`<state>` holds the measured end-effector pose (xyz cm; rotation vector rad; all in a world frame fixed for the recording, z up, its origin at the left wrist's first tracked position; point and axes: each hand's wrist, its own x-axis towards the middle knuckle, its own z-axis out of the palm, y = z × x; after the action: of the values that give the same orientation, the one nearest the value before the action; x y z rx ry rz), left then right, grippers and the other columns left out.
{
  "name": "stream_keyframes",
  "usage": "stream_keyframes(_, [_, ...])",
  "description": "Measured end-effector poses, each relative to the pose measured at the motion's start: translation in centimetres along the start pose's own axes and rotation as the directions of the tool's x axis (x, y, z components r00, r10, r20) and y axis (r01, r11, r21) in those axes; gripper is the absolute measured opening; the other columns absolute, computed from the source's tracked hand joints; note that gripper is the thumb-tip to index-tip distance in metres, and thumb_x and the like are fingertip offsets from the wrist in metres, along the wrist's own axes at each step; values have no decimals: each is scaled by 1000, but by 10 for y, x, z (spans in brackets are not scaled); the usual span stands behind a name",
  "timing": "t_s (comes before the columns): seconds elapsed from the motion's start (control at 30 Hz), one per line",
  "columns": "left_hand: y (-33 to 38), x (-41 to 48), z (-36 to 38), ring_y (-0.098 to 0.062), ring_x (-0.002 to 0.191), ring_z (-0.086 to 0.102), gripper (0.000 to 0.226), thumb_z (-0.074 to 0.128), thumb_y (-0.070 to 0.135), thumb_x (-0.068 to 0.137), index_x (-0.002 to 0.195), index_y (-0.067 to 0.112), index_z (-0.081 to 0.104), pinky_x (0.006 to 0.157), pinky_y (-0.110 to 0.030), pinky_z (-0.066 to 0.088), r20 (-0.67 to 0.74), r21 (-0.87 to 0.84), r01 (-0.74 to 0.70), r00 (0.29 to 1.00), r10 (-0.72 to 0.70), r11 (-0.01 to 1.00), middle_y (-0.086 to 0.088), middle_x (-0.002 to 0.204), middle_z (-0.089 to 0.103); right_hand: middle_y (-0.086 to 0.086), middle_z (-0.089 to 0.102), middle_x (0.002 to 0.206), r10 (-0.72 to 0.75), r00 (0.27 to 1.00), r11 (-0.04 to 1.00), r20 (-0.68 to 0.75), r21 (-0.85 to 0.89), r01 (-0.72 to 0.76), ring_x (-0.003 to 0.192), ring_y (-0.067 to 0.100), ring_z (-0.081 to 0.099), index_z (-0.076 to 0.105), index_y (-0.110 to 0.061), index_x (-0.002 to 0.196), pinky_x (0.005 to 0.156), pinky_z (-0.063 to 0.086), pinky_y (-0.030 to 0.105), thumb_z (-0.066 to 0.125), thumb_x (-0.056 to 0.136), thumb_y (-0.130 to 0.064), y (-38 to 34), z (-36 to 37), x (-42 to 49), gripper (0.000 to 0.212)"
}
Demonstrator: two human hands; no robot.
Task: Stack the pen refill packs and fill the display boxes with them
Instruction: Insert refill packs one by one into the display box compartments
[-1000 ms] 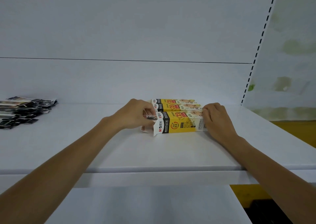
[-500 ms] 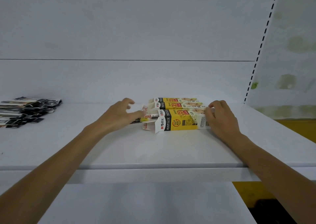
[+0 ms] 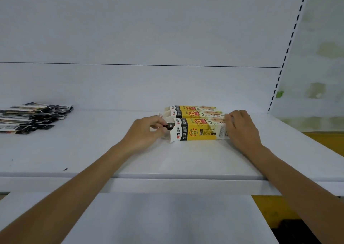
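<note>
Left hand [image 3: 144, 132] has returned to the nearest display box [image 3: 201, 132], pinching a refill pack [image 3: 168, 126]; right hand [image 3: 242, 128] grips its end.

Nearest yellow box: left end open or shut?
Open: the box has its end flap sticking outward; the left hand pinches a dark pack there.

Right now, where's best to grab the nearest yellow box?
Probably the nearest yellow box by its closed right end, from above, where the right hand holds it. Its left end is open with flaps, and its back lies against the next box.
</note>
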<state>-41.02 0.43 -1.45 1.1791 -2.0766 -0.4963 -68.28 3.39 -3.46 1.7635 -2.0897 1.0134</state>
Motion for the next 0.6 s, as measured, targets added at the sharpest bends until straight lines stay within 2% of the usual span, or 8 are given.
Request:
stream_keyframes(0.1, [2,-5,7,-8,72,52,38,48,31,77,111,29,66,62,-19,35,131,111,-161,980,146,981,21,75,55,9,49,119,35,999,997,-26,67,-34,112,25,41,56,-7,104,76,39,35,33,99,-27,-2,-4,-3,32])
stream_keyframes(0.17, [1,-7,9,-7,75,48,41,51,24,79,119,29,62,64,-15,32,175,137,-207,968,182,969,17,73,47,8,44,127,87,995,994,-45,73,-83,116,25,42,55,-11,115,79,40,36,35,98,-31,-4,-6,-4,33])
stream_keyframes(0.23, [2,-10,8,5,85,49,44,57,14,84,124,31,56,68,-7,32,176,81,-194,968,178,978,20,78,47,10,41,126,85,995,995,-50,48,-83,109,29,49,49,-15,123,76,42,37,38,96,-32,-3,-7,-4,33])
stream_keyframes(0.3, [2,-10,8,12,104,43,52,60,23,80,129,37,49,84,-13,35,200,51,-183,965,170,982,27,95,48,11,42,120,49,997,998,-59,52,-46,98,32,54,47,-15,121,69,43,35,40,95,-32,-3,-7,-5,31])
stream_keyframes(0.37, [0,-10,9,-2,130,25,68,58,41,71,135,43,38,104,-26,29,271,112,-118,959,84,987,14,124,38,10,43,111,11,997,998,-75,60,-7,89,31,55,50,-12,111,64,43,35,42,95,-31,-2,-6,-4,26])
stream_keyframes(0.4, [-1,-10,8,-5,135,17,72,55,45,67,136,46,35,107,-28,26,297,139,-100,953,55,985,9,130,32,9,44,107,-4,997,998,-82,56,8,86,28,54,50,-12,105,62,42,34,41,95,-32,-2,-6,-4,25])
stream_keyframes(0.5, [-3,-11,5,-8,131,18,73,51,54,59,131,43,43,102,-26,25,297,93,-102,952,71,990,10,132,38,6,46,99,-52,998,999,-40,8,53,83,19,45,51,-12,95,62,38,30,35,93,-40,0,-4,-4,32])
stream_keyframes(0.6, [-8,-8,5,-11,119,22,72,48,57,54,124,41,48,94,-22,20,304,55,-89,950,68,995,15,121,44,3,45,99,-13,1000,996,-10,85,13,87,19,48,53,-12,96,70,46,37,44,92,-42,-3,-5,-6,32])
